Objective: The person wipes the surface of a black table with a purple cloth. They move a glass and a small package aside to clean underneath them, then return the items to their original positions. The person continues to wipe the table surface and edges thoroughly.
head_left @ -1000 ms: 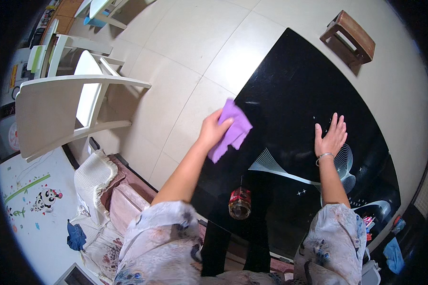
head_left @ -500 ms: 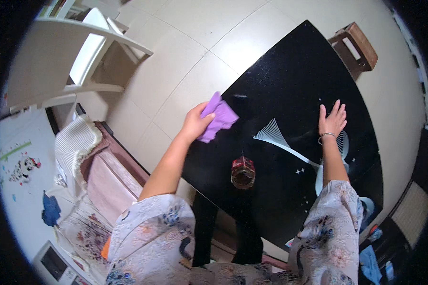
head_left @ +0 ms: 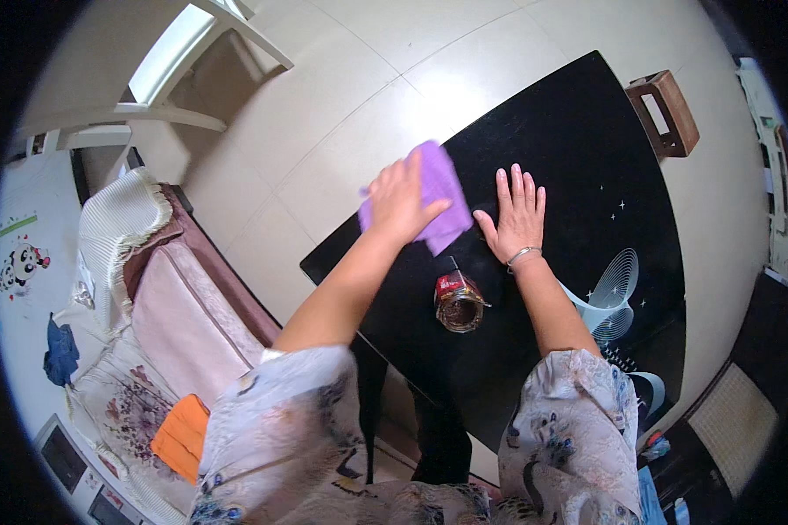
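My left hand (head_left: 399,203) grips a purple cloth (head_left: 446,191) at the far left edge of a glossy black table (head_left: 578,122). The cloth is spread out around my fingers, and part of it reaches past the table's edge. My right hand (head_left: 520,214), palm down with fingers stretched, holds nothing and rests on or just over the tabletop, right of the cloth. Between my forearms stands a glass jar (head_left: 460,308) with a red label and dark brown contents, just nearer than the cloth.
A brown wooden stool (head_left: 665,114) stands past the table's far right corner. To the left is a pink upholstered seat (head_left: 201,319) with an orange cloth (head_left: 182,437) near it. A white chair (head_left: 175,79) stands at the far left, on the tiled floor (head_left: 350,96).
My right hand has moved left across the tabletop, closer to the cloth. My left hand has shifted right, and the cloth, crumpled before, is now spread wider.
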Demonstrator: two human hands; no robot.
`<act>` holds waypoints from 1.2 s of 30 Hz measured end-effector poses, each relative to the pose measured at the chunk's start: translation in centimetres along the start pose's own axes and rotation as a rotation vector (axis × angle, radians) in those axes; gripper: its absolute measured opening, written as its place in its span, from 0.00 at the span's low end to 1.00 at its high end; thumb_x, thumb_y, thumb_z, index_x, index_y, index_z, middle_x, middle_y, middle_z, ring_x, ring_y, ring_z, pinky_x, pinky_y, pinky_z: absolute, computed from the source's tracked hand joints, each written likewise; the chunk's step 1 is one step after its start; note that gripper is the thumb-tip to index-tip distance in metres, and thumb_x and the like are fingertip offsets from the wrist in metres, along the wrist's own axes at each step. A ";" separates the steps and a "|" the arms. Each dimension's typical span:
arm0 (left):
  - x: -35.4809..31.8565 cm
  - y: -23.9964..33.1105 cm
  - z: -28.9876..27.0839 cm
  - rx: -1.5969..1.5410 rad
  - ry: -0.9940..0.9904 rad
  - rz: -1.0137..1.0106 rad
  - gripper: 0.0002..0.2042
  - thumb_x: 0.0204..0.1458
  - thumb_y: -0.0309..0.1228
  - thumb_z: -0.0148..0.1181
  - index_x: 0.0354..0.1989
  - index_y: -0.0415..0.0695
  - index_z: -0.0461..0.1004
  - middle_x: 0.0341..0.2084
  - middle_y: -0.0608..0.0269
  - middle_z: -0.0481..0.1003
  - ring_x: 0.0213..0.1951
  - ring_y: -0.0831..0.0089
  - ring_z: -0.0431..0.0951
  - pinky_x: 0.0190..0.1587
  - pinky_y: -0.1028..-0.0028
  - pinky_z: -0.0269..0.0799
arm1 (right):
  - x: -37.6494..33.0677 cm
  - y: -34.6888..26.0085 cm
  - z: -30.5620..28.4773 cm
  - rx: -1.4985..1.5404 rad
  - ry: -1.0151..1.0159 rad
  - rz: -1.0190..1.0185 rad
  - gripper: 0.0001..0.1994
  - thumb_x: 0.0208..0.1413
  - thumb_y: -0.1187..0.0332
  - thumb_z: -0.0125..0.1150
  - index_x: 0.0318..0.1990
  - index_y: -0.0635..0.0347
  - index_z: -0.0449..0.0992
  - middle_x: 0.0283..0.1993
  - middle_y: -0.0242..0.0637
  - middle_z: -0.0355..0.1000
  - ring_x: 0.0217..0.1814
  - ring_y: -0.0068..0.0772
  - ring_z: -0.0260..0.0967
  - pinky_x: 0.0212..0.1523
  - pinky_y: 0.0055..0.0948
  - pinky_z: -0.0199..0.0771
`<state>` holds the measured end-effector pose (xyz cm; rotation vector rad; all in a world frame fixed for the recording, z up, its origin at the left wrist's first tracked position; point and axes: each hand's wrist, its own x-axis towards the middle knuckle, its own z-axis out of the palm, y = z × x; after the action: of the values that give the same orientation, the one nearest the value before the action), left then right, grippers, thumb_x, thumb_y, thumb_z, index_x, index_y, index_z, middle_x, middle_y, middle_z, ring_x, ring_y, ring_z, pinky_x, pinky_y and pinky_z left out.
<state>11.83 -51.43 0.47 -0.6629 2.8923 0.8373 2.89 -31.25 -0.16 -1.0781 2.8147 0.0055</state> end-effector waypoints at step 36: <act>-9.0 -9.3 -1.6 -0.107 0.173 -0.107 0.23 0.50 0.43 0.61 0.53 0.46 0.71 0.43 0.52 0.74 0.48 0.52 0.72 0.51 0.58 0.67 | -2.2 1.8 -0.4 0.487 0.322 -0.016 0.32 0.57 0.60 0.56 0.67 0.60 0.56 0.72 0.50 0.50 0.74 0.56 0.44 0.73 0.50 0.40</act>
<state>24.01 -55.82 -1.28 -0.9363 2.9443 0.9722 3.26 -28.45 0.47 -1.0513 2.8305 -0.8770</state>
